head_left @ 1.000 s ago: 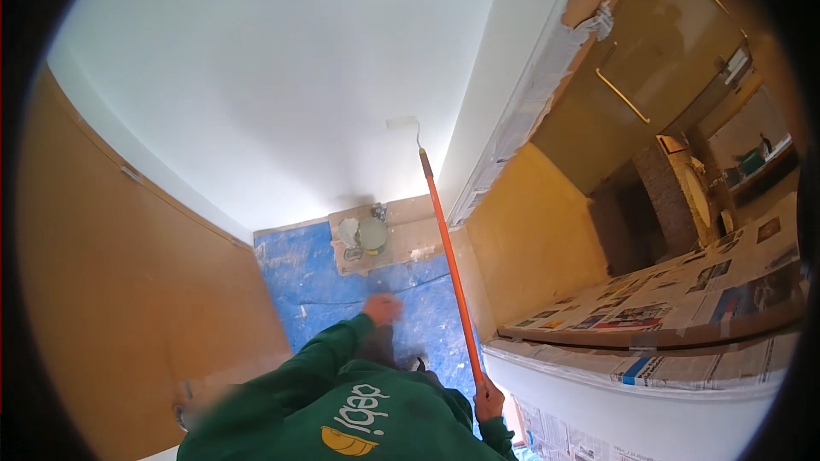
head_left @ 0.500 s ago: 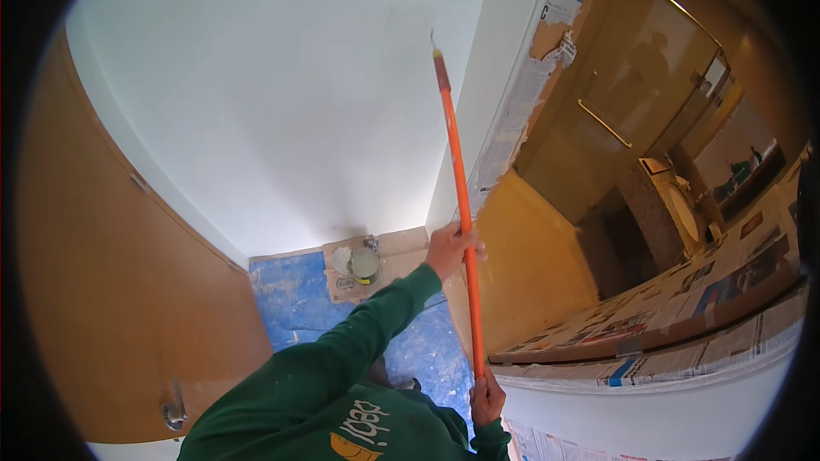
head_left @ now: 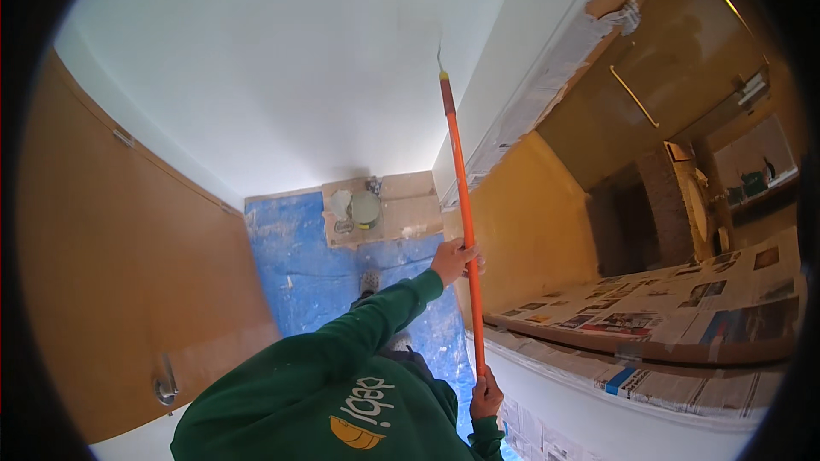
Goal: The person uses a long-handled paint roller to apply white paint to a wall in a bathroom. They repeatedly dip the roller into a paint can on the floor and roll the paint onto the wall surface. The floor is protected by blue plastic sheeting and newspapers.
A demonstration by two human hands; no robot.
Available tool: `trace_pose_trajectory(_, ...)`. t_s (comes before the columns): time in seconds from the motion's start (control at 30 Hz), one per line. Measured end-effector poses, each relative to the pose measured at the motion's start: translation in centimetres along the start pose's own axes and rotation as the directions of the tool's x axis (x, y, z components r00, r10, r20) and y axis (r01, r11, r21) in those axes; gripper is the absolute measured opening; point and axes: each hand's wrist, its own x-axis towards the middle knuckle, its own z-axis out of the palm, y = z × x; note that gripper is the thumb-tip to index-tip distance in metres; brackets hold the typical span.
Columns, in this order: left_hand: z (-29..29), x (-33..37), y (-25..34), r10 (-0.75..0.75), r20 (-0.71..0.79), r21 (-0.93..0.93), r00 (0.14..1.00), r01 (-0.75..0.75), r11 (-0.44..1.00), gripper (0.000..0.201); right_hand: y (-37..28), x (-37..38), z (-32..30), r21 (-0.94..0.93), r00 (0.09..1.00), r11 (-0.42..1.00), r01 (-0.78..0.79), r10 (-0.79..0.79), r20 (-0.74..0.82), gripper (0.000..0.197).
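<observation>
A long orange extension pole (head_left: 462, 188) runs upward from my hands toward the white wall (head_left: 299, 60). My left hand (head_left: 455, 262) is closed round its middle. Lower down, my right hand (head_left: 487, 396) grips the pole near its bottom end. At the far end, past a dark red sleeve and a yellow tip, a thin bent metal rod (head_left: 441, 58) reaches up in front of the wall. Whatever that rod carries is too pale against the wall to make out. Green sleeves cover both my arms.
An open round can (head_left: 366, 209) stands on cardboard (head_left: 410, 198) at the wall's foot. Blue sheeting (head_left: 295, 282) covers the floor under my shoes. A brown door (head_left: 128, 256) stands left. Newspaper (head_left: 530, 98) masks the door frame, and a newspaper-covered ledge (head_left: 666, 307) is at right.
My view has shifted, bringing more floor and a shoe into sight. The pole's far end sits slightly lower in the picture. Both hands keep their hold on it.
</observation>
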Motion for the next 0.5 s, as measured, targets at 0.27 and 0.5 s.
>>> trace_pose_trajectory(0.27, -6.0, 4.9, -7.5, -0.286, -0.099, -0.037, 0.953, 0.284, 0.958, 0.021, 1.0, 1.9, 2.0, -0.191, 0.995, 0.981, 0.011, 0.009, 0.104, 0.032)
trace_pose_trajectory(0.5, -13.4, 12.4, -12.9, -0.463, -0.193, -0.158, 0.865, 0.439, 0.885, 0.023, -2.6, 8.1, 8.0, -0.275, 0.977, 0.959, -0.068, 0.119, 0.175, 0.029)
